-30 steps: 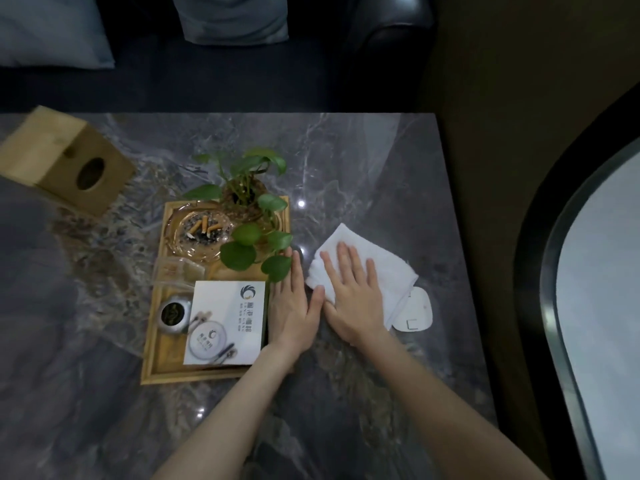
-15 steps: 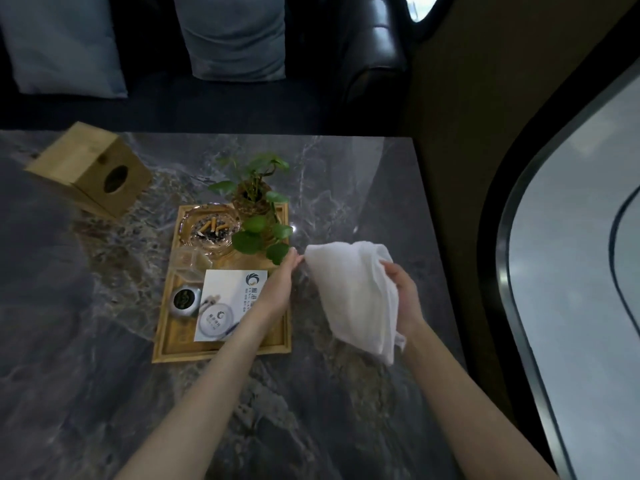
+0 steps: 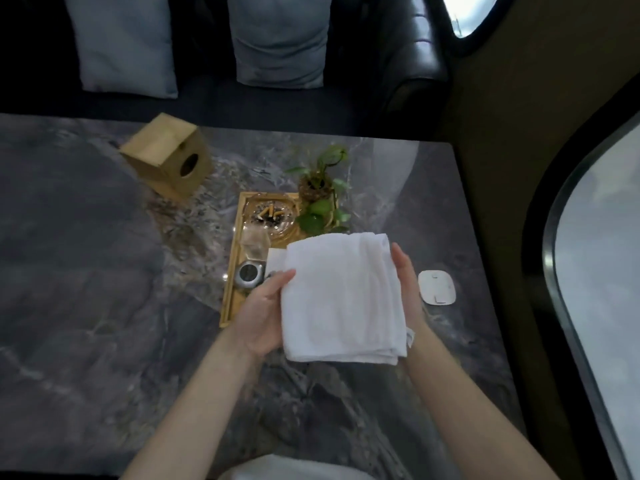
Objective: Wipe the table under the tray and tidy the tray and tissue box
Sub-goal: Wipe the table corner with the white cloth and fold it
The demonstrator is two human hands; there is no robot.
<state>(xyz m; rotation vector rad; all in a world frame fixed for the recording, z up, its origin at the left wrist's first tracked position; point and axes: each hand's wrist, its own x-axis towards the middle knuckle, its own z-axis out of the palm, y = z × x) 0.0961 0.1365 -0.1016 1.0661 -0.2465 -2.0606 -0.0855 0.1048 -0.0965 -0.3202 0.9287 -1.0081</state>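
- A folded white cloth [image 3: 341, 296] is held up above the dark marble counter [image 3: 86, 271], between both hands.
- The left hand [image 3: 263, 313] cups the cloth's left edge, palm up, its grip closed on the fabric with the fingers underneath.
- The right hand [image 3: 407, 289] clasps the right edge, its grip also closed on the cloth.
- The wooden tray [image 3: 232, 292] lies on the counter behind the cloth, partly hidden by it; an ashtray [image 3: 270, 216], a glass [image 3: 255, 244] and a small round tin [image 3: 250, 274] sit in it, and a plant [image 3: 318, 199] stands at its far right corner.
- The wooden tissue box [image 3: 168, 154] lies tipped on its side at the far left, well apart from the tray.
- A small white pad [image 3: 437, 287] rests on the counter just right of the right hand.
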